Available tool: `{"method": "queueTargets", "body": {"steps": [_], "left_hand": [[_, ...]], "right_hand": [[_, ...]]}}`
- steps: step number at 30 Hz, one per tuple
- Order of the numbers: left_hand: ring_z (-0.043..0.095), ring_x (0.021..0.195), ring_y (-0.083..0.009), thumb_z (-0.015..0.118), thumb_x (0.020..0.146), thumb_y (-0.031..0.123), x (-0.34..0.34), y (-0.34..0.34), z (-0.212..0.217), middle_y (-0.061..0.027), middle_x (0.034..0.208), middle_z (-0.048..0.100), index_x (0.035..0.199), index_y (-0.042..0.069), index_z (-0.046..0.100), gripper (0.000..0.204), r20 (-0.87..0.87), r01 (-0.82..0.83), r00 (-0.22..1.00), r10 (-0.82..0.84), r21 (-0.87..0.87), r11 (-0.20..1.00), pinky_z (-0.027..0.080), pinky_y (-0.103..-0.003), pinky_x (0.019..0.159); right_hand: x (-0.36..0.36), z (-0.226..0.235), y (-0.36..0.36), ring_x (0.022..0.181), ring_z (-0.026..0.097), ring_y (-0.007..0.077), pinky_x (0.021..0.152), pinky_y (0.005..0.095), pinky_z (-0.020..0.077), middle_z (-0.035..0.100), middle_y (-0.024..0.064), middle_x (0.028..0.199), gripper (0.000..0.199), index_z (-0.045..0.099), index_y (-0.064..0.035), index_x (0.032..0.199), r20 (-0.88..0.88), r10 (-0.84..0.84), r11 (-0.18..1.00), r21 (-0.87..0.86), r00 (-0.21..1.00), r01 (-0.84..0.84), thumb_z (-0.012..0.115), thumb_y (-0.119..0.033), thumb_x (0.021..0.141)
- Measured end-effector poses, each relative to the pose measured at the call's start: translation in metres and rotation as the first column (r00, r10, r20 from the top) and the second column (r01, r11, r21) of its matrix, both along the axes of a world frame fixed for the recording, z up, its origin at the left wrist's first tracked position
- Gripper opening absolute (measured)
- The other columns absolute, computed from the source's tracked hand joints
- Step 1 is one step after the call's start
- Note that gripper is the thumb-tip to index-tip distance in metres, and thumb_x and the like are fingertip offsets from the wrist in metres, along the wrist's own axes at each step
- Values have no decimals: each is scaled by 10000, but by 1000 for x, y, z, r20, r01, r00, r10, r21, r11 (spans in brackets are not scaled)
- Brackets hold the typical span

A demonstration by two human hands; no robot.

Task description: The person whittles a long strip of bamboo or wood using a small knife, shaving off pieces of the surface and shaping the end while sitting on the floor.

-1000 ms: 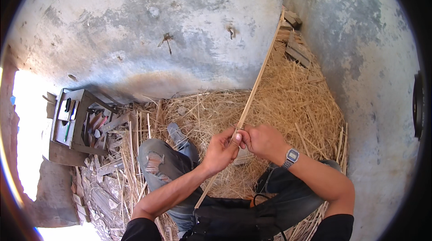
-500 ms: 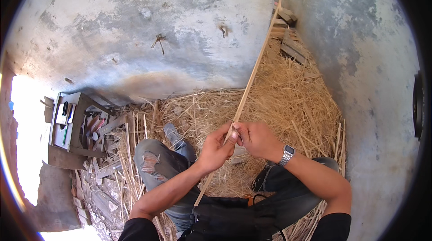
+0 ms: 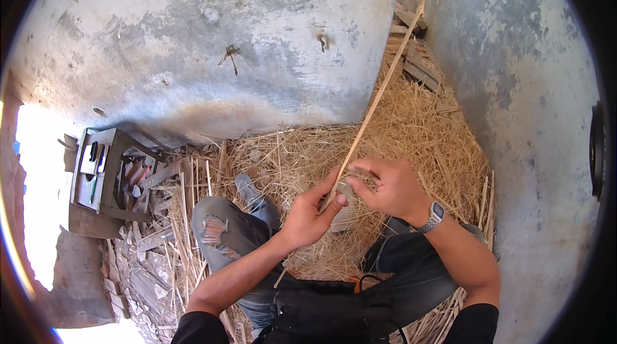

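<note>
- One long bamboo strip (image 3: 376,97) slants up over the straw (image 3: 424,132) toward the corner of two grey walls (image 3: 212,42).
- Left hand (image 3: 310,215) and right hand (image 3: 389,186): fingers of both pinch its lower end.
- One wristwatch (image 3: 435,215); one wooden toolbox (image 3: 96,174) at left.

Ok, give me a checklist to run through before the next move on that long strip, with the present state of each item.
1. Left hand grips the bamboo strip: ok, thumb and fingers pinch it.
2. Right hand on the strip: ok, its fingers meet the strip beside the left thumb.
3. Any blade between the hands: cannot tell, the fingers hide that spot.
4. Far end of the strip free: ok, it rises over the straw pile toward the corner of the walls.
5. Lower end: cannot tell, it passes behind the left hand.
6. Wooden toolbox: ok, apart on the person's left.
</note>
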State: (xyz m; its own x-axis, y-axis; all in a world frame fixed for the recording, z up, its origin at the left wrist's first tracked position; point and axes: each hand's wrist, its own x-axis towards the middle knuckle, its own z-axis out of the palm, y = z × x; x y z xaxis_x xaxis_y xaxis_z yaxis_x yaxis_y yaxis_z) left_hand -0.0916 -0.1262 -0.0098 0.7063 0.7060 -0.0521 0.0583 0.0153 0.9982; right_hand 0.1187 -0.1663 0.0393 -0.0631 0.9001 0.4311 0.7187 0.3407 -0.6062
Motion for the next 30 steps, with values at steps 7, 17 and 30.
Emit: {"method": "queueTargets", "body": {"steps": [7,17,30], "left_hand": [[675,789,-199,633,1005,160,0,0,-1,-195,929,677,1494,-24,436,558,-96,-36,993,67,296,954,524,-331,728],[630,608,-359,626,989,154,0,-5,10,-209,733,647,1262,-37,586,335,-184,-110,963,197,399,910,481,-408,578],[441,496,-41,479,1062,149,-13,12,19,-24,753,623,1059,13,606,185,3,179,982,-188,-312,933,344,-219,456]], "right_hand": [[-2,1,-1,630,675,262,543,383,514,689,58,740,190,734,-152,1019,106,79,996,-37,991,-75,727,-169,829],[-4,-10,1,610,654,293,522,418,485,653,82,691,84,653,-115,845,135,121,990,-90,983,-110,673,-191,874],[-13,-28,9,518,593,261,465,388,436,549,61,579,211,520,-112,697,67,232,969,71,970,-236,711,-130,784]]}}
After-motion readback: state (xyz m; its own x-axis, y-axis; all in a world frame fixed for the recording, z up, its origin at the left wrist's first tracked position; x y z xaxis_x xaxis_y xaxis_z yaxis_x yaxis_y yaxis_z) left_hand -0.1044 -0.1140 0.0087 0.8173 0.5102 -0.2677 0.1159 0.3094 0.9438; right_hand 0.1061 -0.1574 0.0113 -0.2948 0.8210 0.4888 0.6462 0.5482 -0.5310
